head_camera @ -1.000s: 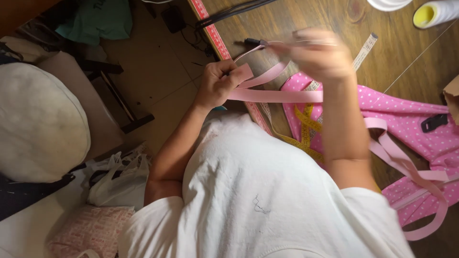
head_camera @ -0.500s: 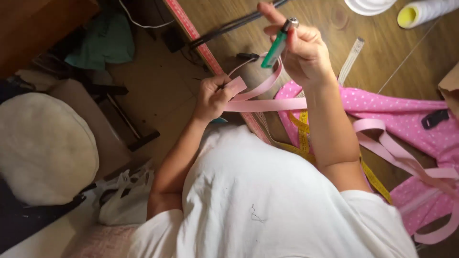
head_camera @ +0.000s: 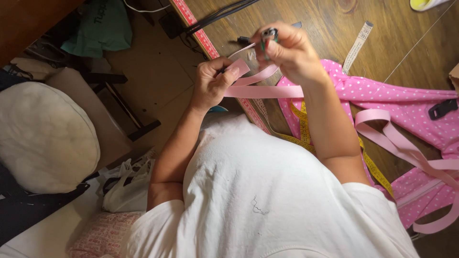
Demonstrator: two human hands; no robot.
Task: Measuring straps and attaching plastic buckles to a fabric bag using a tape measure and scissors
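My left hand (head_camera: 213,83) pinches the folded end of a light pink strap (head_camera: 267,91) at the edge of a wooden table (head_camera: 330,19). Close beside it, my right hand (head_camera: 287,50) grips a small green lighter (head_camera: 267,40), held just above the strap's end. The strap runs right across a pink fabric piece with white polka dots (head_camera: 397,102), and more of the strap loops (head_camera: 406,148) lie on that fabric. A black plastic buckle (head_camera: 442,109) sits on the fabric at the far right.
A yellow tape measure (head_camera: 306,126) trails under my right forearm. A red ruler (head_camera: 201,36) lines the table edge, with black cables (head_camera: 220,14) behind it. A round cream cushion (head_camera: 40,136), white bag (head_camera: 126,184) and green cloth (head_camera: 100,28) lie to the left.
My right hand has come down toward the left hand, bringing the green lighter near the strap's end. The left hand keeps its pinch on the strap.
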